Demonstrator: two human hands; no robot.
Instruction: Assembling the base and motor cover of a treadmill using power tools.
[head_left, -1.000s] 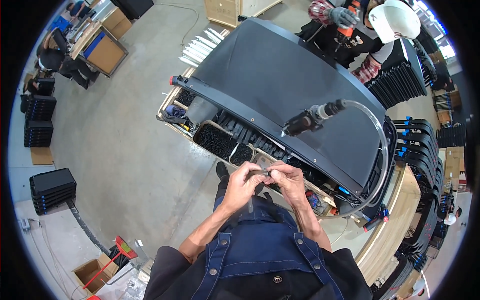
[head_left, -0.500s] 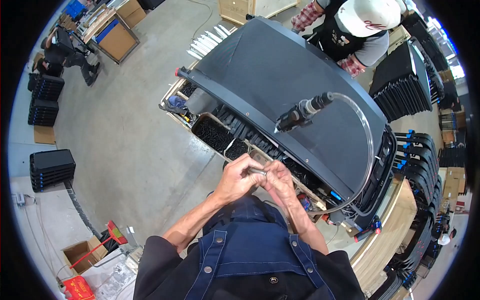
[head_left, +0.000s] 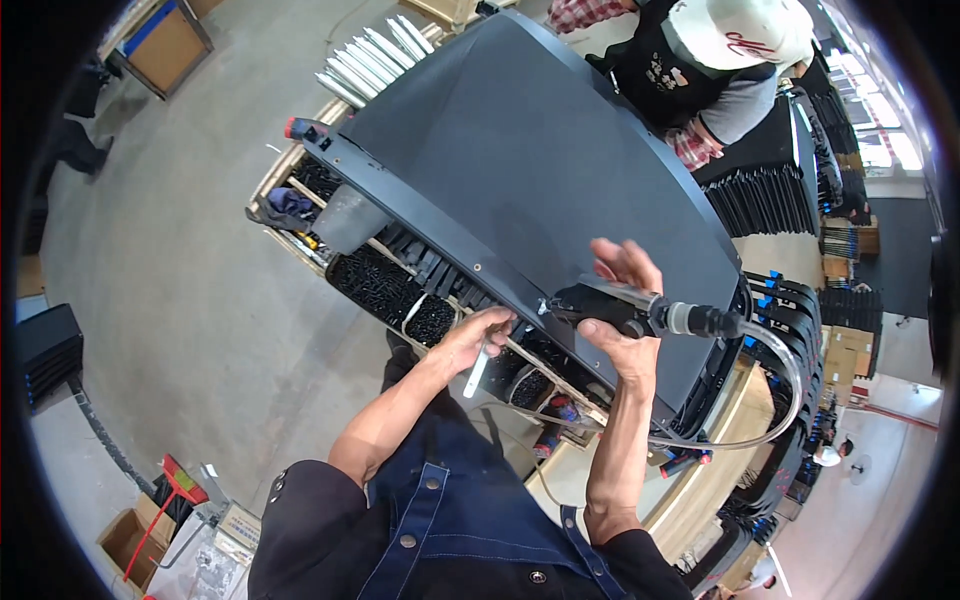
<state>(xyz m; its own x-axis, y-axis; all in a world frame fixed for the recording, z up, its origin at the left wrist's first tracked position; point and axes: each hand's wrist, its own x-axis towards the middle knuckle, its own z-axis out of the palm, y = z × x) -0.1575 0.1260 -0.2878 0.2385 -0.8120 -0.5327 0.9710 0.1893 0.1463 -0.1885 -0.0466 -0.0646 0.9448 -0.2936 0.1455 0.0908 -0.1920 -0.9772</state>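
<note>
My left hand (head_left: 478, 338) is at the near edge of the large dark panel (head_left: 520, 150), its fingers closed on a slim silver metal piece (head_left: 476, 374) that hangs below them; its exact kind is unclear. On the panel's near right part, my right hand (head_left: 630, 345) has a black power screwdriver (head_left: 610, 305) between thumb and fingers. Those fingers are partly stretched and slightly blurred. The screwdriver's tip points left, close to the panel's near edge, and a clear hose (head_left: 795, 380) curves from its rear end.
Under the panel's near edge, a bin of small black parts (head_left: 375, 290) stands beside a grey cylinder (head_left: 350, 218). Silver tubes (head_left: 375, 60) lie at the far left. Across the panel a person in a white cap (head_left: 740, 35) leans in. Stacked black panels (head_left: 765, 190) stand at right.
My hands, earlier together around a small metal piece, have parted. The right has moved to the screwdriver, which has swung its rear end toward me and to the right. My view has shifted too.
</note>
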